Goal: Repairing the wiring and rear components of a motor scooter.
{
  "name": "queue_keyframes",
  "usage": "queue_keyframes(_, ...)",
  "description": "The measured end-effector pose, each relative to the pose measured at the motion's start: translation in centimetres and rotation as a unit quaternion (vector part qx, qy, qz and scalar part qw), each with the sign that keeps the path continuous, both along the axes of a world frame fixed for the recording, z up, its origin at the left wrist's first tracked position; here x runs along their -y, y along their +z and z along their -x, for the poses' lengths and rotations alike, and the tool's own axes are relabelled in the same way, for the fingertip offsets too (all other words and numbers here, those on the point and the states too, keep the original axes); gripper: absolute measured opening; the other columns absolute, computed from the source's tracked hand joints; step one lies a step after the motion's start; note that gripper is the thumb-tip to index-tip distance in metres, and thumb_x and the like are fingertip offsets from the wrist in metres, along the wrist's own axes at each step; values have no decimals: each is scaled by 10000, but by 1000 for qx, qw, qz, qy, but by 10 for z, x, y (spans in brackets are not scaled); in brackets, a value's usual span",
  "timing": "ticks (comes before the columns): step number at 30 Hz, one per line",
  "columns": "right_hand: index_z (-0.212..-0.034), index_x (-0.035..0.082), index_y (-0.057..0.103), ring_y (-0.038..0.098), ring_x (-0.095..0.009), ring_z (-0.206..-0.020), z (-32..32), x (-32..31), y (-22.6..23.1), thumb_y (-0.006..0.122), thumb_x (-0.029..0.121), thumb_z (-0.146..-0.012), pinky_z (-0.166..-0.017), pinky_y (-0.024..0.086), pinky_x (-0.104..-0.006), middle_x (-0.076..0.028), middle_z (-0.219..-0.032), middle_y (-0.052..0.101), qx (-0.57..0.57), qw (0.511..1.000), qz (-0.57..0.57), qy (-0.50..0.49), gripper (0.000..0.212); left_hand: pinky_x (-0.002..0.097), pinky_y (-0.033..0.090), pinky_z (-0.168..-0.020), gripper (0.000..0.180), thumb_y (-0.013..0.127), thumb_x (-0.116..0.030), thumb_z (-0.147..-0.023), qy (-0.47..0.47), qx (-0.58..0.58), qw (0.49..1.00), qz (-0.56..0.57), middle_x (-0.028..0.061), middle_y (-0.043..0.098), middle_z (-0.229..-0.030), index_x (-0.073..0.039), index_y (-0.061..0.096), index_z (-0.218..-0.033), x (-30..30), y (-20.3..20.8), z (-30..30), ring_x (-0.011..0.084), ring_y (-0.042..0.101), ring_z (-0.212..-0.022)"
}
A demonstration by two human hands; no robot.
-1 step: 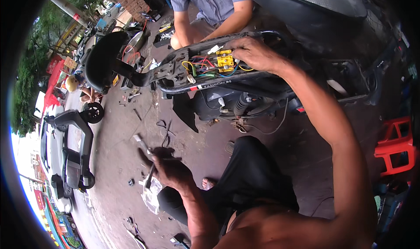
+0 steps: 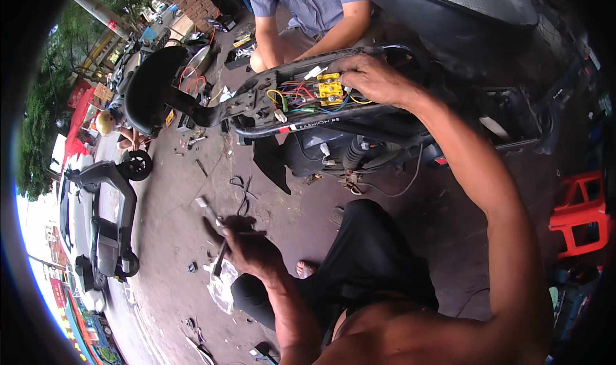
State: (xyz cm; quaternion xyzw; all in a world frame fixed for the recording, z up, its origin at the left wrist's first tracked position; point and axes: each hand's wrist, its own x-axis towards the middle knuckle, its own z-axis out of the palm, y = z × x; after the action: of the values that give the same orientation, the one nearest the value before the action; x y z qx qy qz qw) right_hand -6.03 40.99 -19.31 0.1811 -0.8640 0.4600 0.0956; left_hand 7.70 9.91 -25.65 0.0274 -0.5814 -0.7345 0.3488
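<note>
My left hand (image 2: 253, 253) is closed round a metal tool with a silver tip and dark arms, which looks like a three-way socket wrench (image 2: 221, 254); it is held over the ground, left of my knee. At the opened frame of an electric scooter (image 2: 256, 133), my right hand (image 2: 372, 77) bends its fingers at the right end of a yellow terminal block (image 2: 330, 90). What those fingertips pinch is hidden. Red, blue and yellow wires run into the block, and a white connector (image 2: 314, 72) lies beside it.
Across the scooter a person in a grey-blue shirt (image 2: 308, 6) sits with lowered arms. A red plastic stool (image 2: 581, 214) stands at right. Clear plastic wrapping (image 2: 222, 291) and loose cable (image 2: 244, 195) lie on the ground. Another scooter (image 2: 112, 211) is parked at left.
</note>
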Motion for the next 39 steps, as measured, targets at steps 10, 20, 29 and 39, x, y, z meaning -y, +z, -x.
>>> queue_keyframes(10, -1053, 25, 663, 644, -294, -917, 11, 4, -17, 498, 196, -823, -835, 482, -373, -185, -989, 668, -63, 998, -8, -16, 331, 324, 507, -655, 357, 543, -305, -961, -292, 210, 865, 350, 112, 682, -765, 20, 582, -1104, -1, 58, 32, 202, 669, -723)
queue_keyframes(20, -1043, -29, 644, 639, -294, -881, 10, 2, -12, 562, 213, -835, -807, 477, -377, -212, -945, 662, -48, 998, -31, 14, 329, 247, 474, -631, 179, 516, -141, -963, -229, 17, 901, 368, 39, 648, -807, 18, 593, -994, -77, 81, 69, 95, 583, -714)
queue_keyframes(29, -979, -47, 642, 627, -295, -824, 14, 0, -16, 563, 220, -883, -768, 472, -394, -210, -884, 653, -34, 999, -30, 17, 294, 422, 496, -664, 189, 562, -92, -899, -164, 22, 857, 488, 207, 663, -847, -65, 568, -1085, -113, 77, 102, 404, 653, -801)
queue_keyframes(39, -962, -21, 660, 637, -306, -786, 20, 4, -21, 563, 220, -877, -747, 475, -412, -215, -830, 651, -43, 999, -25, 8, 273, 430, 519, -604, 280, 513, -105, -853, -73, -7, 625, 777, 172, 671, -743, -84, 562, -1127, -115, 107, 106, 321, 676, -702)
